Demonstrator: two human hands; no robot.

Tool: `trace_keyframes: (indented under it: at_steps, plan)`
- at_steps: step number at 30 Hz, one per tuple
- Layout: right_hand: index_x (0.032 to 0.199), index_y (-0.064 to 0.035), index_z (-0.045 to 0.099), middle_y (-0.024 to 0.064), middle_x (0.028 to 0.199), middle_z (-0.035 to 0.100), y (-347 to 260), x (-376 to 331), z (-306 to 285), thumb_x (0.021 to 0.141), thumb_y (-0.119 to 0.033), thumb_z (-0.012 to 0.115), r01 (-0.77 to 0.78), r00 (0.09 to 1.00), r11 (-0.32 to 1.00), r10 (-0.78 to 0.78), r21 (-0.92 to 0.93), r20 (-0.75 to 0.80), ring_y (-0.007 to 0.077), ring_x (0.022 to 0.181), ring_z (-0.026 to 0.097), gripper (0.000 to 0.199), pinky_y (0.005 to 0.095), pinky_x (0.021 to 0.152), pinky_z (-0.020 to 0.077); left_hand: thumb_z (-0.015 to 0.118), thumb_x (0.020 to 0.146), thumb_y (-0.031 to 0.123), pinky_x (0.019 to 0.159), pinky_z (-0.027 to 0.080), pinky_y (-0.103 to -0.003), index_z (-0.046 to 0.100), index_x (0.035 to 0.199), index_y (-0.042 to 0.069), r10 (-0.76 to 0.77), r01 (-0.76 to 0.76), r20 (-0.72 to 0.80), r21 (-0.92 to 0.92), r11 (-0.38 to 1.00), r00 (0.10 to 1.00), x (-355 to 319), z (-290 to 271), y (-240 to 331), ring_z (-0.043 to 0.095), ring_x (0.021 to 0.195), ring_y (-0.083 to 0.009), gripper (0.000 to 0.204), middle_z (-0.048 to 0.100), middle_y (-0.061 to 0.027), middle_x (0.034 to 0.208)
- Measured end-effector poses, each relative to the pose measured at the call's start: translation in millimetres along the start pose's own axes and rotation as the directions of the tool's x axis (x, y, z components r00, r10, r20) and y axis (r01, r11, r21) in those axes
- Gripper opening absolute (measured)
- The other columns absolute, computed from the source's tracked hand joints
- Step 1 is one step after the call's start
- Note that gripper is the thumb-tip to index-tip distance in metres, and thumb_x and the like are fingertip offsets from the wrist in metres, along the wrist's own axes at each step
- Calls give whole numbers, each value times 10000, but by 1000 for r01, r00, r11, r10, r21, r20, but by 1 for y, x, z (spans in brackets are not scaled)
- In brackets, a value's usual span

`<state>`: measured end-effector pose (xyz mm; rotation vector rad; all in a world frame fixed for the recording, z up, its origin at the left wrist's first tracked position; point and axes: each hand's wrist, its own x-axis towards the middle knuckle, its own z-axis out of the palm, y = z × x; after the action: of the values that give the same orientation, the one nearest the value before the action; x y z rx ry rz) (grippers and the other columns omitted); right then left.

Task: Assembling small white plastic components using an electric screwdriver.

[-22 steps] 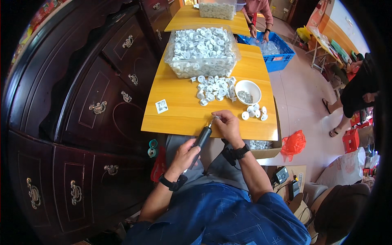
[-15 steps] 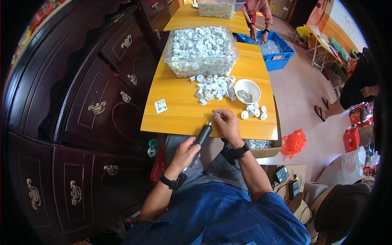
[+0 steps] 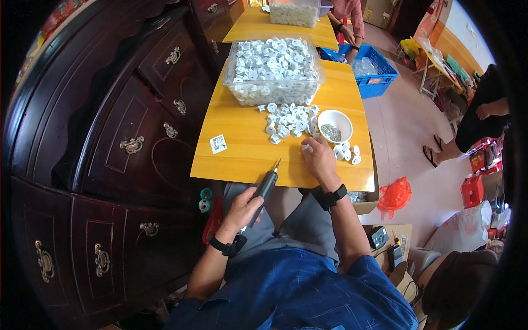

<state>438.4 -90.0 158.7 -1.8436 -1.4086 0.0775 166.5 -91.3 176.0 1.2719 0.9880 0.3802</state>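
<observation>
One head-worn fisheye camera is looking steeply down from above the seated person, facing forward over a yellow table that is sitting at the middle of the frame. It is hanging close to the person's own blue-shirted torso and forearms, which are entering from the lower edge, while the far table is lying well away at the top. Straight edges are bowing toward the dark rim (the cabinet on the left is curving plainly). No second view is sharing the scene.
</observation>
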Motion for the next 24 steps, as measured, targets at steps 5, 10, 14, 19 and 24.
trace_keyframes:
  at_steps: [5,10,14,19,24]
  plan:
    - [936,-77,681,158,922,633,-8,17,5,780,-90,642,18,999,996,-21,-92,-26,373,804,654,161,460,702,530,507,957,202,531,499,-239,550,1247,16,21,-21,0,34,999,1000,-4,1,5,588,589,-98,347,591,-30,755]
    - [875,-77,702,153,882,661,-20,34,28,797,-127,642,85,982,989,-63,-118,179,366,810,662,110,454,704,538,532,938,193,537,522,-265,570,1200,3,17,-17,-23,13,1000,1000,-5,-4,6,596,653,-109,326,589,-44,774]
    - [867,-85,707,154,876,674,-26,44,36,805,-186,655,93,963,957,-17,-276,267,349,824,675,129,452,719,543,530,940,191,536,521,-265,569,1206,8,23,-23,-35,11,1000,999,-10,-8,6,598,655,-110,326,590,-43,783]
    - [854,-87,711,152,874,676,-23,45,43,815,-212,654,97,956,953,-8,-288,293,342,819,679,144,451,713,546,538,942,189,533,520,-265,579,1185,17,20,-20,-52,2,1000,998,-10,-13,3,601,652,-112,301,592,-43,787]
    - [844,-77,712,165,861,682,-15,48,51,835,-215,627,132,954,954,-48,-270,297,348,797,683,162,452,700,548,546,937,191,531,520,-267,583,1168,11,29,-30,-48,-10,1000,998,-11,-13,3,602,649,-111,295,593,-43,788]
